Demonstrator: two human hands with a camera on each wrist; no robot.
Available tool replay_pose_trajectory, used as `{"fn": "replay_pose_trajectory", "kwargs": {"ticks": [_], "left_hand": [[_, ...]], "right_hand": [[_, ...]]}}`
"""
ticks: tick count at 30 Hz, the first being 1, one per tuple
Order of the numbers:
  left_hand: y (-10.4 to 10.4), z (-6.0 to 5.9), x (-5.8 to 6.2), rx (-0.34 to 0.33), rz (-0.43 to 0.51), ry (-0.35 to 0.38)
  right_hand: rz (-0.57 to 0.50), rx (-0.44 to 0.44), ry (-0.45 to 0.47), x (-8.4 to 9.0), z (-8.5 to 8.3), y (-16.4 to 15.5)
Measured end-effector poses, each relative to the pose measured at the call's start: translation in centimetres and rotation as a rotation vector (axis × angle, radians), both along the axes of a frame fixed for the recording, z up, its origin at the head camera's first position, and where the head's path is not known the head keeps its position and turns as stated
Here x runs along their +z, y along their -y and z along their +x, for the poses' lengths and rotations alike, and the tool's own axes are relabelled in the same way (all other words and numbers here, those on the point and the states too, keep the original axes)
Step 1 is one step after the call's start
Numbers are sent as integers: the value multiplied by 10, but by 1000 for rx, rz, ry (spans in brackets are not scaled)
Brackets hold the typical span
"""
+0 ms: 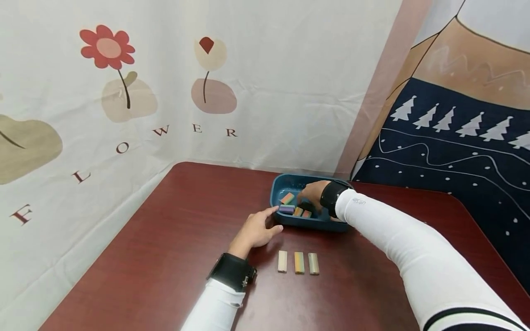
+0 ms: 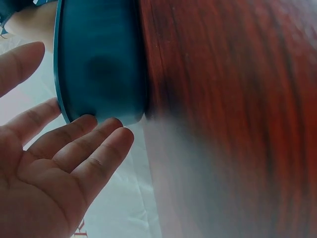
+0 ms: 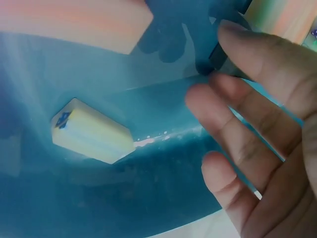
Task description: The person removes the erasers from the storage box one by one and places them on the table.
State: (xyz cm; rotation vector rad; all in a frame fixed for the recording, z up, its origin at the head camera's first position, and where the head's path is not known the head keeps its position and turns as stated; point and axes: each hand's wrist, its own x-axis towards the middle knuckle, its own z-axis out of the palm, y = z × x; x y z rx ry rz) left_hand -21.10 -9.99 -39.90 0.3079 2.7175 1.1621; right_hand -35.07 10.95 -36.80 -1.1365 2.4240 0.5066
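Observation:
A blue plastic basin (image 1: 304,224) stands toward the back of the table. My left hand (image 1: 256,230) is at its left end, fingers extended, index fingertip right at the rim; in the left wrist view the fingers (image 2: 101,161) lie along the outer wall. My right hand (image 1: 313,192) reaches down inside the basin. Its thumb and fingertips in the right wrist view are close about a dark block (image 3: 218,57); I cannot tell whether they pinch it. Also in the basin are a purple block (image 1: 286,209), an orange-green block (image 1: 287,198) and a pale yellow block (image 3: 94,131).
Before the basin, three small blocks stand in a row on the table: a cream block (image 1: 282,261), a yellow-green striped block (image 1: 299,263) and a greyish striped block (image 1: 313,264). A printed flower cloth (image 1: 269,92) hangs behind the dark red table (image 1: 186,220).

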Motion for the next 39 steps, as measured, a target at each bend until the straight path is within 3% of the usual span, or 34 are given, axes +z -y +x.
{"fn": "replay_pose_trajectory", "kwargs": {"ticks": [6, 15, 21, 28, 39], "left_hand": [[1, 2, 2, 4, 1, 9], [-1, 1, 2, -6, -6, -6], [-2, 1, 2, -4, 2, -1], [-1, 2, 2, 8, 0, -12], [-1, 5, 0, 7, 10, -20]], "right_hand": [[-5, 55, -48, 2, 6, 3], [24, 70, -109, -3, 6, 3], [-34, 80, -115, 1, 6, 0], [-103, 21, -128, 10, 10, -5], [-239, -69, -44, 29, 30, -18]]}}
